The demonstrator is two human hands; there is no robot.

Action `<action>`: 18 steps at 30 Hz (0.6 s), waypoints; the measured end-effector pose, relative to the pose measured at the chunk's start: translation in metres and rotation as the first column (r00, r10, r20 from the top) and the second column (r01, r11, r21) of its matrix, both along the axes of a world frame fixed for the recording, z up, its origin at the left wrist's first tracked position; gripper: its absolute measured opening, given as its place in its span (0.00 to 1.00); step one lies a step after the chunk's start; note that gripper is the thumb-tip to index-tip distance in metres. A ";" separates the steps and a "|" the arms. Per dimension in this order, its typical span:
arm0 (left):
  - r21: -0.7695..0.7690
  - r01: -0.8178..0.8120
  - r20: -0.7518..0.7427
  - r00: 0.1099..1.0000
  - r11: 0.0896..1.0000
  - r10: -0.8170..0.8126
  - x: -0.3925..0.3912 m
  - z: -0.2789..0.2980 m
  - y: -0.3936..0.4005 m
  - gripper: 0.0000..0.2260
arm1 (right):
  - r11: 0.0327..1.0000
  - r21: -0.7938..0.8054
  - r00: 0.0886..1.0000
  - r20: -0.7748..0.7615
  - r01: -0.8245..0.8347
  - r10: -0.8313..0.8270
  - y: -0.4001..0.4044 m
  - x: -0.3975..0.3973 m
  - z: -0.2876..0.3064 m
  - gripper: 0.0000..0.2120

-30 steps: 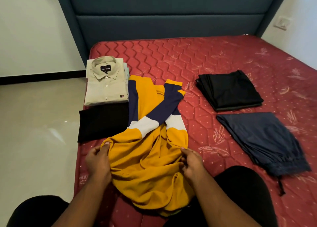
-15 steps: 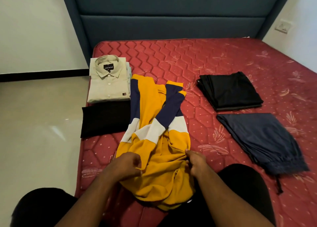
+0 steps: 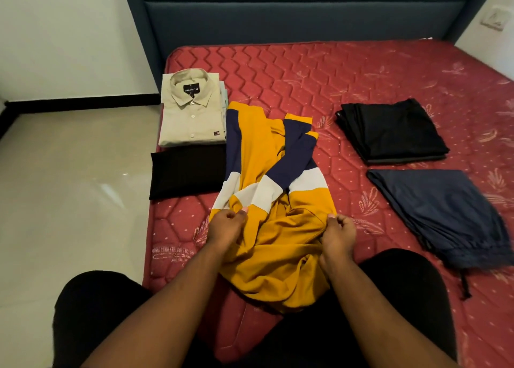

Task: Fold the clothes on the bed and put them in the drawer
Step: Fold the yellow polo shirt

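Moved up the yellow shirt [image 3: 267,245] since earlier: left hand [image 3: 226,228] now pinching fabric near the white stripe, right hand [image 3: 338,235] gripping the bunched right edge. Shirt rumpled mid-bed [image 3: 361,70], near front edge. Touching on left: folded beige shirt [image 3: 192,111], black folded cloth [image 3: 186,173]. Apart on right: black stack [image 3: 395,131], navy pants [image 3: 445,211]. Open mattress toward headboard [image 3: 300,17]; floor [image 3: 69,186] past left edge.
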State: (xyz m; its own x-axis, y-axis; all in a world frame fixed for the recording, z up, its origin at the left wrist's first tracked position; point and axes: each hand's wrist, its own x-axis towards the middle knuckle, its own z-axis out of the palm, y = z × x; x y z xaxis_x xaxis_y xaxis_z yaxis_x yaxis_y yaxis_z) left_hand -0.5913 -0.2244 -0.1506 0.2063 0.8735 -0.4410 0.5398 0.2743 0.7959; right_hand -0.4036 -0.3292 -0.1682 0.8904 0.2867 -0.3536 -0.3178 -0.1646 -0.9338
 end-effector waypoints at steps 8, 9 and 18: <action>-0.037 -0.005 0.037 0.999 0.999 0.006 0.003 0.004 0.010 0.16 | 0.970 0.212 0.974 -0.162 -0.119 0.155 -0.002 -0.006 0.011 0.08; -0.031 0.056 -0.014 0.998 0.998 -0.056 0.003 0.004 0.008 0.16 | 0.957 0.252 0.963 -0.186 -0.146 0.196 -0.003 -0.009 0.016 0.11; 0.173 -0.086 0.334 0.942 0.981 0.024 0.008 0.050 0.002 0.04 | 0.905 0.235 0.930 -0.014 -0.353 0.367 0.000 -0.029 0.042 0.20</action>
